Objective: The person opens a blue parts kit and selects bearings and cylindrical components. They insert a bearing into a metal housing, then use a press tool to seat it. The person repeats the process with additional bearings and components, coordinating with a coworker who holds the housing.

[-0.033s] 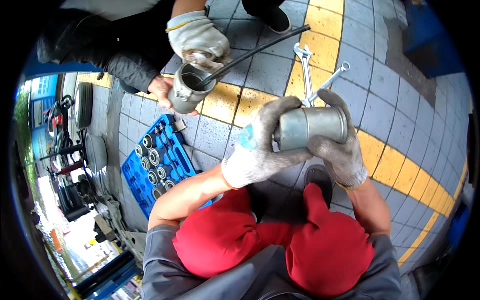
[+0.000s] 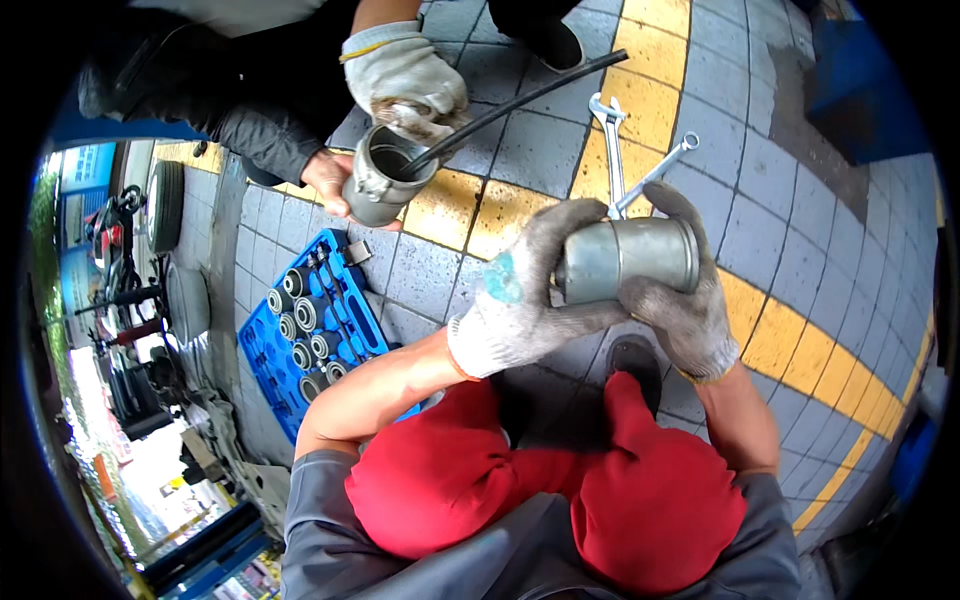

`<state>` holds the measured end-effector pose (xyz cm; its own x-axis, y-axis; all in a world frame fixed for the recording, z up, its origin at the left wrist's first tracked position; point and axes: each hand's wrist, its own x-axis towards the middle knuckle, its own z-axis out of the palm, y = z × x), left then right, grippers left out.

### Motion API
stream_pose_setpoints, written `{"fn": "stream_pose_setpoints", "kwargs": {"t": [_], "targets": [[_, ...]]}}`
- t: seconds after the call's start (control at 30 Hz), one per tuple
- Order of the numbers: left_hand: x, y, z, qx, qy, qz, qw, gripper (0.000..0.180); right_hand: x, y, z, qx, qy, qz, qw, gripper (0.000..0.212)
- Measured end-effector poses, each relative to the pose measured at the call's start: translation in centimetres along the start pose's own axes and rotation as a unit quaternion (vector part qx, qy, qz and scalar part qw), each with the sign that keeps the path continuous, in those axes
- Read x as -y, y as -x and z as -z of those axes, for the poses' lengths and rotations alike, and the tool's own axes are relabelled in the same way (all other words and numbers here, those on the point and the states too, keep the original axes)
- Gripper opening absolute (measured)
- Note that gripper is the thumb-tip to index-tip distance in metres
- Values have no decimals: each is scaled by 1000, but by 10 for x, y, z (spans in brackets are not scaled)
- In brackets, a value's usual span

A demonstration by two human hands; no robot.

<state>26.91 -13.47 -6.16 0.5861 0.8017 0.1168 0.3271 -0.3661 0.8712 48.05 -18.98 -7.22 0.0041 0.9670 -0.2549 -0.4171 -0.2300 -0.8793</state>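
A dull grey metal cylinder [image 2: 628, 262] lies sideways between my gloved hands, above the tiled floor. My left hand [image 2: 540, 280] is curled round its left end, with a teal stain on the back of the glove. Round its right end wraps my right hand [image 2: 690, 300], thumb across the near side. Just beyond it on the floor are an adjustable wrench [image 2: 612, 150] and a combination wrench [image 2: 655, 172], their near ends partly hidden. At the upper left, another person's bare hand [image 2: 328, 182] supports a grey metal cup [image 2: 382, 190]; a gloved hand [image 2: 410, 85] is at the black hose [image 2: 520, 103] in it.
An open blue tool case [image 2: 262, 350] with several round grey adapters lies on the floor to my left. Farther left are a tyre [image 2: 166, 207] and a parked motorbike [image 2: 115, 235]. A blue box-like object [image 2: 865, 95] stands at the upper right. Yellow tiles [image 2: 790, 330] cross the grey floor.
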Motion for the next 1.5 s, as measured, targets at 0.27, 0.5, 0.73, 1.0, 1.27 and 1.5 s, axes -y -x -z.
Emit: {"fn": "stream_pose_setpoints", "kwargs": {"t": [0.27,0.5,0.73,1.0,1.27,1.5], "targets": [[-22,-17,9,3,44,48,998,92,25,-6,11,-1,73,47,996,97],[-12,-21,-7,-32,24,13,999,90,49,-3,3,-10,218,72,973,80],[0,-21,-30,-115,55,1,992,85,44,-3,-10,-74,258,106,957,85],[11,-17,-39,-127,86,76,985,85,10,-4,-16,-113,183,151,965,86],[25,-18,-53,-181,48,-6,982,84,-15,-5,-28,-140,82,137,977,105],[30,-17,-68,-223,54,-24,973,84,-30,-12,-16,-169,112,137,970,96]]}}
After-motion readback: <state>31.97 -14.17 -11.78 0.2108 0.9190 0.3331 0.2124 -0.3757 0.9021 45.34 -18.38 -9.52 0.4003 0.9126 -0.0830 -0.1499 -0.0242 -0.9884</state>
